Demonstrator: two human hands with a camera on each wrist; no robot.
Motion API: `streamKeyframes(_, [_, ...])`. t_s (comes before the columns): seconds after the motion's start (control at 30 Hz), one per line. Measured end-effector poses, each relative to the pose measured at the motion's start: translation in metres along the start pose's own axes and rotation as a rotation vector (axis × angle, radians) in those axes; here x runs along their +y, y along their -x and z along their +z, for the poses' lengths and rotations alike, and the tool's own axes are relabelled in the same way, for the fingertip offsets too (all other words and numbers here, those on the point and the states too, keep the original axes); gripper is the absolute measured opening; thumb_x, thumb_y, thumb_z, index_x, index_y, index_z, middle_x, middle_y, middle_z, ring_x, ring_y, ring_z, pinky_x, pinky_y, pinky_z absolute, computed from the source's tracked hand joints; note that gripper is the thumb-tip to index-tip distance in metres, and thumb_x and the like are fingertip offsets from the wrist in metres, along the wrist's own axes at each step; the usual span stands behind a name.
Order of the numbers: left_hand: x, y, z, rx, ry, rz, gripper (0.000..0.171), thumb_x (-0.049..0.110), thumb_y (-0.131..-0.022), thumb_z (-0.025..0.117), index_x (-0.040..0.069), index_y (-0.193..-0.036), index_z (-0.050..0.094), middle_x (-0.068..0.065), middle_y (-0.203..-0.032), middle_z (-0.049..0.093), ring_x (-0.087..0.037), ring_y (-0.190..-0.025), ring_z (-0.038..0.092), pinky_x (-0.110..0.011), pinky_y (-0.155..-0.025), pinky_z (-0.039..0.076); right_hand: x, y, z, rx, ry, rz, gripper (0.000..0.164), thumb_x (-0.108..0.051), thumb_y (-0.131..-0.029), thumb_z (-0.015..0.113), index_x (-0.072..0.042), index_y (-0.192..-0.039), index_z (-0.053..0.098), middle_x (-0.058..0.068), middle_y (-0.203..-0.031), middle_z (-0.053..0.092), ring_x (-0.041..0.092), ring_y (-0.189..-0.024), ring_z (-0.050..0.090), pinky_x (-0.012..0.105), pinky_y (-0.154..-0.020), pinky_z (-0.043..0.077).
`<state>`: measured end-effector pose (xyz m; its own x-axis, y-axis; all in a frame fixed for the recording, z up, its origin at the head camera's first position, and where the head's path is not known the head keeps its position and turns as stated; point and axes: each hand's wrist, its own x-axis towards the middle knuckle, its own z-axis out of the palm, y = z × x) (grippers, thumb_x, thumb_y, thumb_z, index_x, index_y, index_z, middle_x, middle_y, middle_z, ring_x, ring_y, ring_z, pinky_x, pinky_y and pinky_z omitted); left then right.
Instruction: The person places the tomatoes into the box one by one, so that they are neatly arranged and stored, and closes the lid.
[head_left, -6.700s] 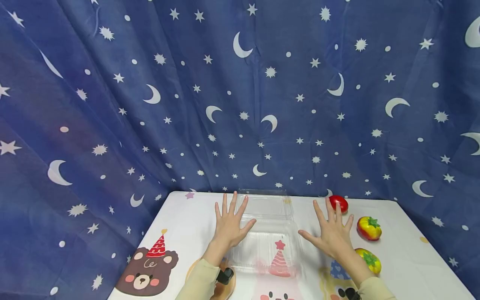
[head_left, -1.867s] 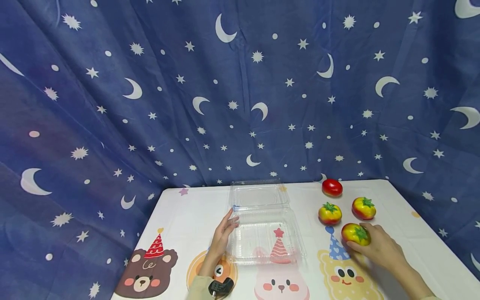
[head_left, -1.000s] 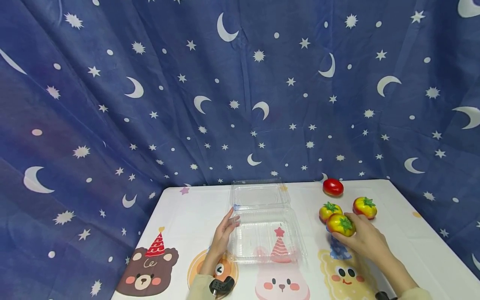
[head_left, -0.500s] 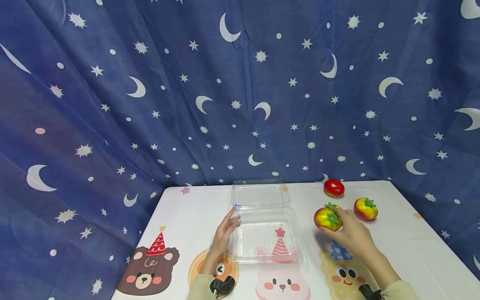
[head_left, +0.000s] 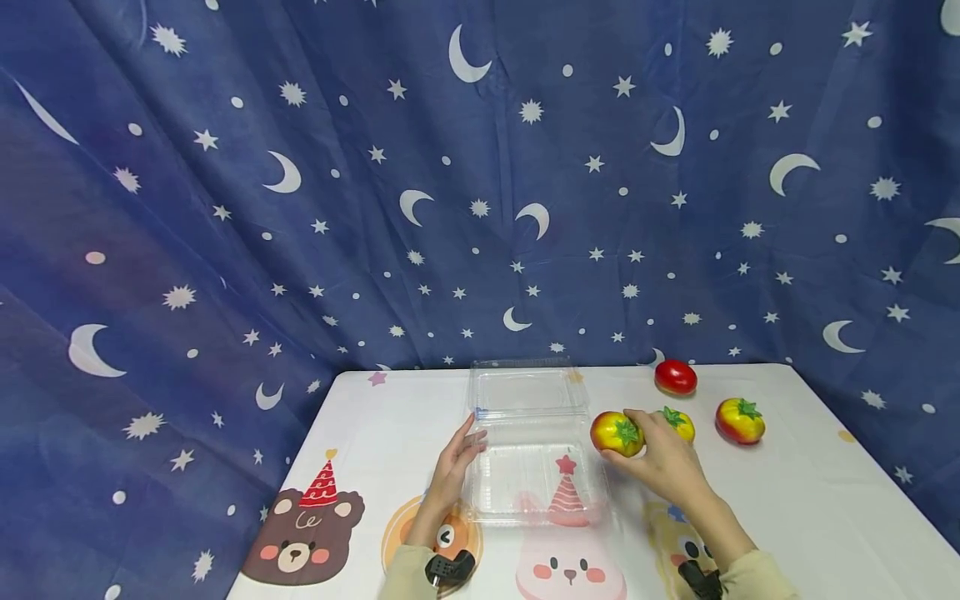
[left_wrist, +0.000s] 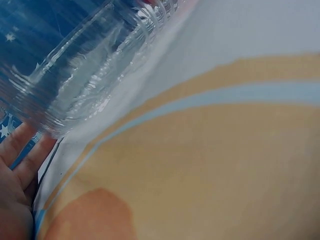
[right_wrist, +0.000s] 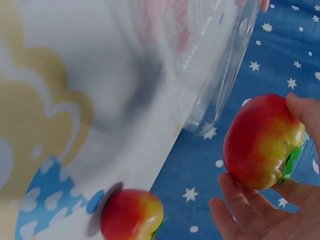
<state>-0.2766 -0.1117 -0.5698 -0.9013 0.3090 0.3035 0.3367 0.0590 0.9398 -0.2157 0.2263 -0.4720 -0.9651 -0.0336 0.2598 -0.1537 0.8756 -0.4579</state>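
Note:
In the head view my right hand (head_left: 663, 458) holds a red-and-yellow toy fruit with a green leafy top (head_left: 617, 434), raised beside the right edge of a clear plastic clamshell box (head_left: 525, 518). The right wrist view shows thumb and fingers around that fruit (right_wrist: 265, 142). The box lies with its lid (head_left: 528, 390) folded back. My left hand (head_left: 452, 467) rests at the box's left side, fingers extended; in the left wrist view its fingertips touch the box wall (left_wrist: 55, 125). A second matching fruit (head_left: 678, 423) on the table is partly hidden behind my right hand.
A third red-and-yellow fruit (head_left: 740, 421) sits farther right. Near the back edge lies a smooth red fruit (head_left: 676, 377). The white tablecloth (head_left: 810, 517) bears printed cartoon animals, and a blue star-and-moon curtain (head_left: 360, 233) hangs behind the table.
My right hand has gripped the nearest fruit, lifted it and carried it left toward the box. My left hand came to the box's left side earlier and has stayed there.

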Motion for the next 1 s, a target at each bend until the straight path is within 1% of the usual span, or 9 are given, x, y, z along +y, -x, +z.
streamKeyframes(0.07, [0.011, 0.002, 0.000, -0.012, -0.005, -0.015, 0.052, 0.000, -0.103, 0.040, -0.008, -0.152, 0.023, -0.036, -0.137, 0.048, -0.052, -0.120, 0.053, -0.041, -0.105, 0.042, -0.003, -0.001, 0.002, 0.008, -0.004, -0.020, 0.077, -0.049, -0.077, 0.080, 0.001, -0.130, 0.057, 0.023, -0.118, 0.059, 0.036, -0.096, 0.061, 0.061, -0.078, 0.051])
streamKeyframes(0.1, [0.016, 0.002, 0.000, -0.017, -0.006, -0.019, 0.053, 0.000, -0.103, 0.040, -0.008, -0.152, 0.023, -0.036, -0.137, 0.048, -0.051, -0.120, 0.053, -0.042, -0.105, 0.042, -0.005, -0.001, 0.003, 0.013, -0.009, -0.027, 0.076, -0.048, -0.076, 0.081, 0.001, -0.130, 0.057, 0.022, -0.116, 0.060, 0.034, -0.094, 0.061, 0.059, -0.077, 0.052])
streamKeyframes(0.2, [0.021, 0.003, 0.001, -0.023, -0.014, -0.023, 0.052, 0.001, -0.103, 0.040, -0.007, -0.152, 0.023, -0.035, -0.137, 0.048, -0.050, -0.120, 0.053, -0.042, -0.106, 0.041, -0.010, -0.003, 0.006, 0.018, -0.018, -0.038, 0.075, -0.047, -0.076, 0.082, 0.001, -0.129, 0.058, 0.020, -0.112, 0.061, 0.031, -0.091, 0.061, 0.056, -0.075, 0.054])
streamKeyframes(0.3, [0.021, 0.003, 0.001, -0.019, -0.021, -0.007, 0.052, 0.000, -0.103, 0.041, -0.008, -0.152, 0.024, -0.036, -0.137, 0.049, -0.051, -0.119, 0.054, -0.049, -0.105, 0.041, -0.016, -0.006, 0.010, 0.011, -0.025, -0.040, 0.074, -0.046, -0.076, 0.082, 0.000, -0.129, 0.058, 0.018, -0.111, 0.061, 0.030, -0.091, 0.060, 0.052, -0.076, 0.056])
streamKeyframes(0.4, [0.021, 0.003, 0.002, -0.016, -0.035, 0.007, 0.052, 0.000, -0.103, 0.041, -0.009, -0.151, 0.023, -0.036, -0.136, 0.049, -0.051, -0.118, 0.054, -0.052, -0.105, 0.042, -0.024, -0.008, 0.014, -0.012, -0.034, -0.025, 0.074, -0.047, -0.076, 0.081, -0.001, -0.130, 0.058, 0.018, -0.112, 0.061, 0.029, -0.091, 0.060, 0.051, -0.077, 0.056])
streamKeyframes(0.6, [0.020, 0.003, 0.001, -0.015, -0.030, -0.013, 0.052, 0.001, -0.103, 0.040, -0.008, -0.152, 0.024, -0.036, -0.136, 0.049, -0.051, -0.119, 0.054, -0.053, -0.105, 0.041, -0.042, -0.012, 0.027, -0.066, -0.072, 0.019, 0.073, -0.048, -0.077, 0.081, -0.004, -0.131, 0.057, 0.015, -0.112, 0.060, 0.027, -0.091, 0.061, 0.050, -0.080, 0.056])
streamKeyframes(0.7, [0.021, 0.003, 0.001, -0.018, -0.025, -0.021, 0.052, 0.001, -0.103, 0.039, -0.007, -0.152, 0.023, -0.035, -0.137, 0.048, -0.051, -0.120, 0.053, -0.053, -0.105, 0.041, -0.051, -0.013, 0.035, -0.072, -0.086, 0.007, 0.072, -0.046, -0.076, 0.082, -0.005, -0.130, 0.058, 0.014, -0.110, 0.060, 0.026, -0.090, 0.061, 0.049, -0.080, 0.057])
streamKeyframes(0.87, [0.022, 0.003, 0.000, -0.014, -0.020, -0.008, 0.052, 0.000, -0.103, 0.040, -0.009, -0.151, 0.023, -0.037, -0.136, 0.048, -0.052, -0.118, 0.053, -0.053, -0.104, 0.042, -0.066, -0.014, 0.050, -0.061, -0.111, -0.028, 0.070, -0.045, -0.075, 0.083, -0.006, -0.128, 0.060, 0.011, -0.109, 0.060, 0.023, -0.089, 0.060, 0.047, -0.077, 0.057])
streamKeyframes(1.0, [0.022, 0.004, 0.000, -0.008, -0.018, -0.021, 0.052, 0.000, -0.103, 0.040, -0.008, -0.152, 0.024, -0.036, -0.136, 0.049, -0.051, -0.119, 0.054, -0.048, -0.104, 0.043, -0.078, -0.014, 0.065, -0.046, -0.122, -0.054, 0.069, -0.044, -0.073, 0.084, -0.006, -0.126, 0.061, 0.009, -0.105, 0.060, 0.020, -0.084, 0.059, 0.044, -0.071, 0.056])
